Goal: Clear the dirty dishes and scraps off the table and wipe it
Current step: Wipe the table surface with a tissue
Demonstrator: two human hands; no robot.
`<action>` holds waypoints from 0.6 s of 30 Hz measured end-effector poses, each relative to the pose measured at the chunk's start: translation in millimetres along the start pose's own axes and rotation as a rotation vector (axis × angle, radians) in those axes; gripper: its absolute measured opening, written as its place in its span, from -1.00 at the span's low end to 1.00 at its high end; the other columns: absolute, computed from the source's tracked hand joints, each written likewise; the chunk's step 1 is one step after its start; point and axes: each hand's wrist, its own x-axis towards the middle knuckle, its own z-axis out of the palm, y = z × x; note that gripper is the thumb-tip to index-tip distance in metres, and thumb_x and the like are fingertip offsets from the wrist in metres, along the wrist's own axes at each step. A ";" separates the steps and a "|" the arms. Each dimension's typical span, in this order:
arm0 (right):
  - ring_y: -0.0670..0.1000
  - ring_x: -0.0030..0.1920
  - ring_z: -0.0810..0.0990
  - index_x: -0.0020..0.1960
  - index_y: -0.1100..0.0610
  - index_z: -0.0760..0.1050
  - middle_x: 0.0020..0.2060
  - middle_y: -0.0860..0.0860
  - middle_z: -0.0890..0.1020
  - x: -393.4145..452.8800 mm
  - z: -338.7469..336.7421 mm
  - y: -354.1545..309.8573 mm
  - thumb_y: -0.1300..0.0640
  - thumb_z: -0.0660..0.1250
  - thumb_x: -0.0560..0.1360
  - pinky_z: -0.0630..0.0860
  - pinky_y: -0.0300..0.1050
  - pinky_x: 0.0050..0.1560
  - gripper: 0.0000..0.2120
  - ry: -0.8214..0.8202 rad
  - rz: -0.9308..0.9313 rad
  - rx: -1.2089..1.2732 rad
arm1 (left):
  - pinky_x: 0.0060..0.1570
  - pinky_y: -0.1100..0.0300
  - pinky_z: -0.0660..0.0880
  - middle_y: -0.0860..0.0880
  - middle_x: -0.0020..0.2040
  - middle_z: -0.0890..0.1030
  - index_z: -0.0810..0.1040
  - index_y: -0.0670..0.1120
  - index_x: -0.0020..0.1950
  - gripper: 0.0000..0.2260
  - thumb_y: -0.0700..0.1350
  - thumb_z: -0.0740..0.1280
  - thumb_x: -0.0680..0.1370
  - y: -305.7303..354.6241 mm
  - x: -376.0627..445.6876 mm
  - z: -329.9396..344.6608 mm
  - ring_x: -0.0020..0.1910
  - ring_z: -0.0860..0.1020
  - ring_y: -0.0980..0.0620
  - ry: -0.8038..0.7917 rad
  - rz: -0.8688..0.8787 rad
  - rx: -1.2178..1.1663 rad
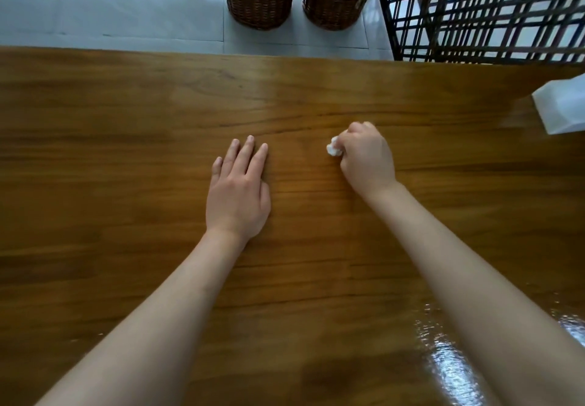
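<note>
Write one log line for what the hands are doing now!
left hand: flat on table | right hand: grips white wad | dishes: none seen

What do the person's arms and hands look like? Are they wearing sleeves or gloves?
Both arms are bare all the way up to the bottom edge of the picture, so no sleeves show. The left hand and the right hand wear no gloves. No rings, watch or bracelet can be seen on the fingers or wrists. The fingernails on the left hand look short and plain.
</note>
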 end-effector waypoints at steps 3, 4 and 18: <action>0.11 -0.05 0.51 -0.06 0.26 0.62 -0.10 0.16 0.60 46.8 1.4 5.1 0.33 0.26 0.51 0.44 -0.14 -0.14 -0.84 0.053 0.069 -0.004 | 0.43 0.02 -0.02 -0.08 0.50 0.23 0.24 -0.04 0.49 -0.54 -0.13 0.12 0.58 0.8 0.4 -0.2 0.51 0.10 -0.08 0.000 -0.008 0.008; 0.11 -0.02 0.52 -0.04 0.25 0.62 -0.08 0.16 0.60 59.4 2.1 5.4 0.31 0.27 0.52 0.49 -0.10 -0.08 -0.85 0.053 0.078 -0.008 | 0.44 0.02 -0.01 -0.07 0.51 0.23 0.24 -0.04 0.49 -0.54 -0.13 0.12 0.58 1.3 -0.1 -0.3 0.51 0.10 -0.08 -0.004 -0.010 0.011; 0.12 -0.04 0.53 -0.03 0.26 0.63 -0.10 0.17 0.61 -26.9 1.9 0.5 0.35 0.26 0.50 0.49 -0.08 -0.11 -0.83 0.148 0.404 0.061 | 0.44 0.00 0.01 -0.08 0.51 0.22 0.24 -0.04 0.49 -0.54 -0.12 0.12 0.58 -2.3 0.6 2.6 0.51 0.10 -0.09 0.014 0.009 0.005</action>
